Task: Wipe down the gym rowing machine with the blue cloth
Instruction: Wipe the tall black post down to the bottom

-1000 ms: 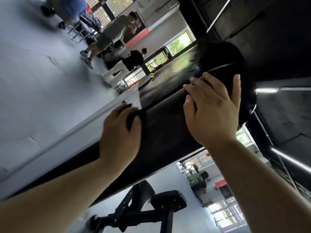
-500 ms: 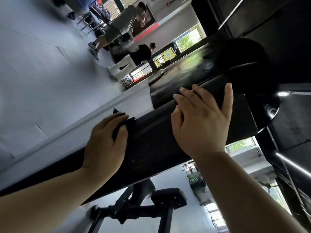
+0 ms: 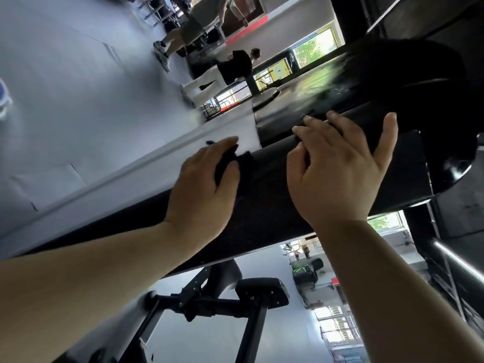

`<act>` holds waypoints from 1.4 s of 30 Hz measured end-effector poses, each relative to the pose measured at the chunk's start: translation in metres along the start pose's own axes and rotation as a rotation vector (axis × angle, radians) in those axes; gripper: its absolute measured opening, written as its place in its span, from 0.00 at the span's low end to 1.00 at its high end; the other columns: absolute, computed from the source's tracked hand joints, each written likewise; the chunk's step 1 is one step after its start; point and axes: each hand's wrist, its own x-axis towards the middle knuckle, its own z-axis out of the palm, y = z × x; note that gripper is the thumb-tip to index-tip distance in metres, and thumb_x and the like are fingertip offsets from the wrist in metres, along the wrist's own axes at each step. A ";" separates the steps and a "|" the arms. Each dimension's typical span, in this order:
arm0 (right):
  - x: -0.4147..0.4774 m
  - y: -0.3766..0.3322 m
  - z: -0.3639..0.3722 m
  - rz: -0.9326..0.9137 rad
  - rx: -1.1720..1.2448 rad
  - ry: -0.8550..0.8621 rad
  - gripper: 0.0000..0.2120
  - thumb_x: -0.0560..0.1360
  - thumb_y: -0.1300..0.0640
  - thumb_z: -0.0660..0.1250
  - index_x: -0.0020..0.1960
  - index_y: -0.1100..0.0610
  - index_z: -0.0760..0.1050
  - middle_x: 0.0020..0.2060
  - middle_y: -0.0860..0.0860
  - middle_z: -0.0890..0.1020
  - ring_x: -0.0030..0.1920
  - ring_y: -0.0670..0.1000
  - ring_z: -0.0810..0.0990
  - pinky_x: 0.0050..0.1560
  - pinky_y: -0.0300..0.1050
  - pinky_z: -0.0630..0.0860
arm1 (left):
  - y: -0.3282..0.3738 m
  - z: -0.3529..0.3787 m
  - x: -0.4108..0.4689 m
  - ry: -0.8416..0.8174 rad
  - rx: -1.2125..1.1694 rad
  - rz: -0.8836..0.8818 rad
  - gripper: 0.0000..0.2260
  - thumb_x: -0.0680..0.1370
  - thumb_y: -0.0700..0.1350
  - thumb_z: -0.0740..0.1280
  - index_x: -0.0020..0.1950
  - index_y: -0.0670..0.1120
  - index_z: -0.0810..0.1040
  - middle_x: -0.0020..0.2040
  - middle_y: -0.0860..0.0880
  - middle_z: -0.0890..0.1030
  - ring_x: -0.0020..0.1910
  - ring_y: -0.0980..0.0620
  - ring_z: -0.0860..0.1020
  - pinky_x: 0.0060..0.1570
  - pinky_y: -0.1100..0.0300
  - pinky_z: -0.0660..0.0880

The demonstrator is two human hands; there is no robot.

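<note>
Gym floor, head camera tilted hard. We see a person's left hand (image 3: 207,184) clenched around a bunched dark-blue cloth (image 3: 227,160), pressing it to the upper edge of the rowing machine's long matte-black sloping body (image 3: 282,216). The right hand (image 3: 337,171) lies on the same body, nearer the round glossy black housing (image 3: 408,74). Its thumb is spread and its fingers are bent over a ridge, apparently holding nothing, though motion blur leaves us unsure.

We judge three risks from here:
- **Poor contact:** the cloth is wadded small, with little of it showing past the fingers, so a long stroke may drag bare skin across the surface instead of fabric.
- **Losing the cloth:** it sits right at the edge, so a careless pass could push it off the far side.
- **Fresh prints or a slip:** the bracing right hand lies between the cloth and the housing (the next stretch to wipe, we would guess). It could leave new prints there, or slip on the smooth finish if leaned on.

A black padded bench frame (image 3: 262,290) stands below.
</note>
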 end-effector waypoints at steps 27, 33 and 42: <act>0.005 -0.024 -0.001 -0.094 -0.044 -0.266 0.19 0.79 0.52 0.54 0.57 0.55 0.82 0.61 0.52 0.82 0.67 0.54 0.76 0.74 0.59 0.49 | -0.051 -0.016 -0.007 0.168 0.060 -0.243 0.20 0.75 0.50 0.56 0.61 0.50 0.81 0.57 0.56 0.76 0.63 0.50 0.74 0.63 0.64 0.64; 0.003 -0.029 0.002 -0.144 -0.055 -0.312 0.20 0.79 0.51 0.53 0.59 0.54 0.81 0.61 0.52 0.82 0.68 0.54 0.75 0.74 0.58 0.50 | -0.056 -0.013 -0.024 -0.013 0.156 0.259 0.19 0.79 0.52 0.58 0.68 0.51 0.76 0.69 0.54 0.72 0.67 0.57 0.68 0.69 0.68 0.61; -0.003 -0.013 -0.008 -0.245 -0.019 -0.271 0.19 0.80 0.50 0.54 0.60 0.53 0.81 0.62 0.51 0.81 0.72 0.54 0.70 0.77 0.57 0.39 | -0.070 -0.019 -0.020 0.237 0.069 -0.235 0.18 0.80 0.49 0.57 0.67 0.47 0.75 0.65 0.47 0.75 0.67 0.47 0.70 0.70 0.54 0.64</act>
